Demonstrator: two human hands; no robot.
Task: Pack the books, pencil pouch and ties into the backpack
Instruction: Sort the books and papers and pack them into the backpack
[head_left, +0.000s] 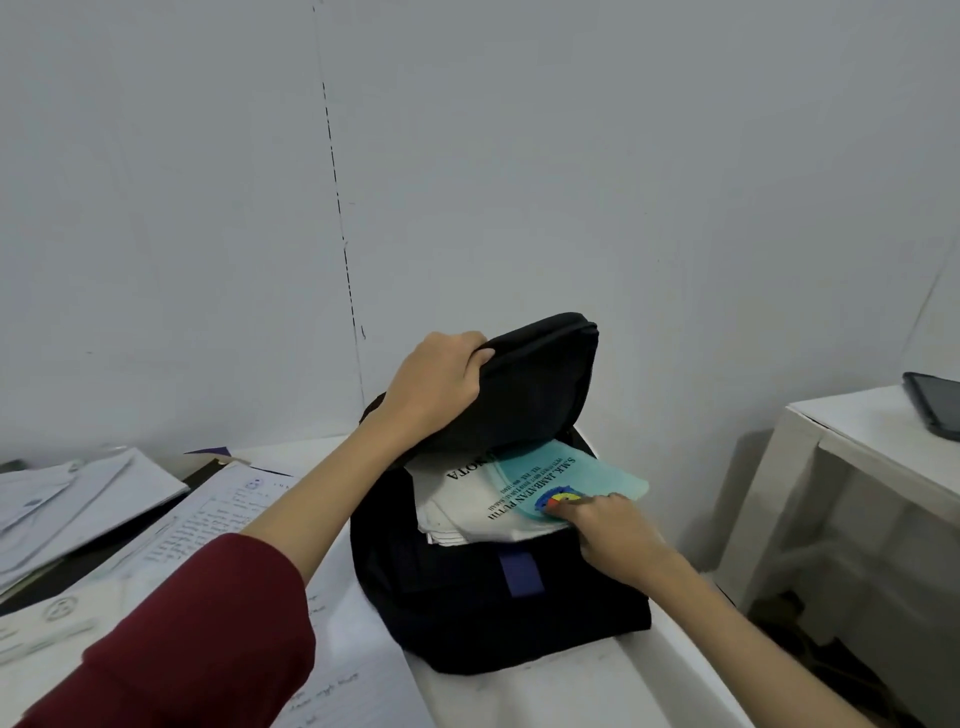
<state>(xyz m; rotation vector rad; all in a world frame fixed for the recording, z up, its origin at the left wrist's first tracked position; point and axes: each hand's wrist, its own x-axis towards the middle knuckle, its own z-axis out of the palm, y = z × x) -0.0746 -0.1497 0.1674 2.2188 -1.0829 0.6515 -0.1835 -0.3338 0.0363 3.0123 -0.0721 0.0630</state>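
Note:
A black backpack (483, 618) stands on the white table with its top flap (535, 384) lifted. My left hand (436, 384) grips the flap's left edge and holds it up. Several books (478, 499) stick out of the opening, a white one and a light blue one (576, 467) with printed text and a round crest. My right hand (613, 535) holds the near right corner of the books, thumb on the blue cover, fingers curled below. No pencil pouch or ties are in view.
Loose papers and printed sheets (93, 525) cover the table to the left. A white side table (878, 457) stands at the right with a dark tablet (935, 405) on it. A grey wall rises close behind the backpack.

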